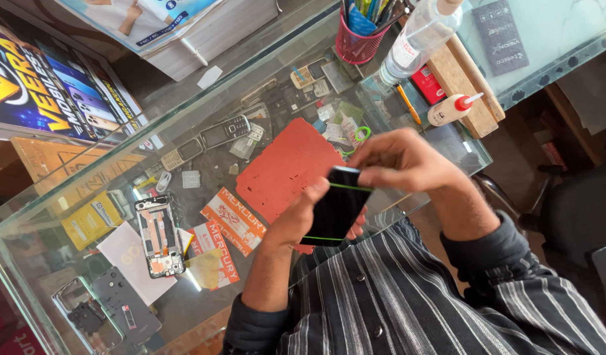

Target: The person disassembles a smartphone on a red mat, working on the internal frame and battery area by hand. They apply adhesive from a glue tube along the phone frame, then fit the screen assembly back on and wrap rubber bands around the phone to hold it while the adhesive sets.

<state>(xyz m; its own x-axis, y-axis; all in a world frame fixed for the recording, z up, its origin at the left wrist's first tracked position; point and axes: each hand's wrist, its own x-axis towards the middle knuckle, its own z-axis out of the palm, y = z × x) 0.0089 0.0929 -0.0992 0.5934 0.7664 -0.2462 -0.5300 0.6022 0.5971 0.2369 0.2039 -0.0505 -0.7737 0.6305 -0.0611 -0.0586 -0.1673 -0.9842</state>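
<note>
Orange packets (pixel 232 222) beside red mat (pixel 286 167), hands (pixel 398 161) gripping black phone (pixel 336 209)

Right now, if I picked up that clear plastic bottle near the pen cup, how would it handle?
The clear bottle is tall and narrow, so it would probably tip easily if nudged. Its smooth plastic may be slightly slippery. It looks see-through and mostly empty, so likely light.

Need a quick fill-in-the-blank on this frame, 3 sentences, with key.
1. Both hands hold a black flat phone wrapped with thin ____ rubber bands.
2. The left hand grips the phone's lower part; the right hand pinches its ____ end.
3. The red rectangular mat lies on a ____ tabletop.

Missing words: green; top; glass
</note>
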